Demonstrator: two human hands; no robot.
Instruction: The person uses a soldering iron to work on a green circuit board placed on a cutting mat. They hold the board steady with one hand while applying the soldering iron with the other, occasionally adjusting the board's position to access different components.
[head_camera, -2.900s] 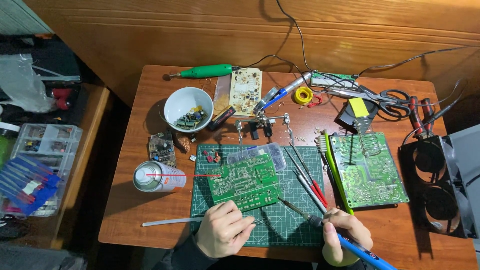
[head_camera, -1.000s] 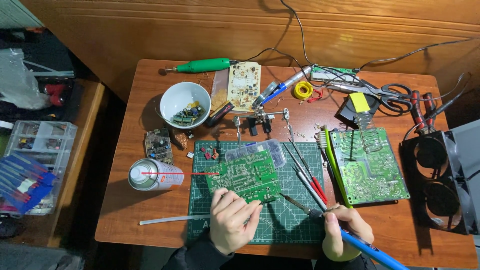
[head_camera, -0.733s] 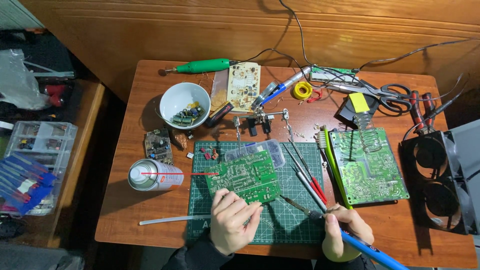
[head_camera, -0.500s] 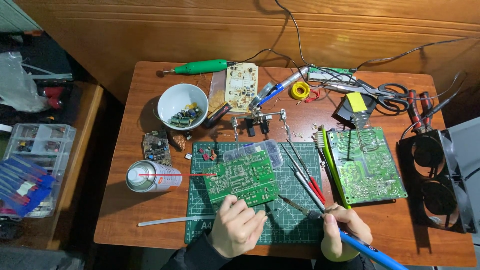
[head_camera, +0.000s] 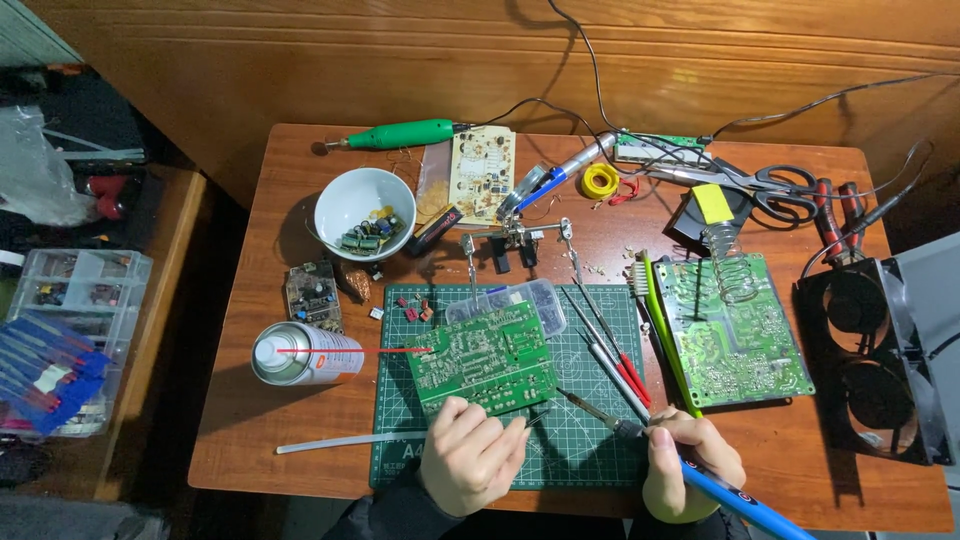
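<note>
Green circuit board (head_camera: 483, 357) lies on the cutting mat (head_camera: 590, 455), mid-table. Left hand (head_camera: 472, 464) sits at the board's near edge, fingers curled on that edge. Right hand (head_camera: 688, 470) lies right of the board, apart from it, closed around a blue-handled soldering iron (head_camera: 700, 477); iron tip points at the board's near right corner, just beside it. Counts: three bare green boards seen — this one, a larger one (head_camera: 728, 330) to the right, a small dark one (head_camera: 313, 295) to the left. One pale board (head_camera: 482, 187) at rear. One spray can (head_camera: 303, 352). One white bowl (head_camera: 363, 212).
</note>
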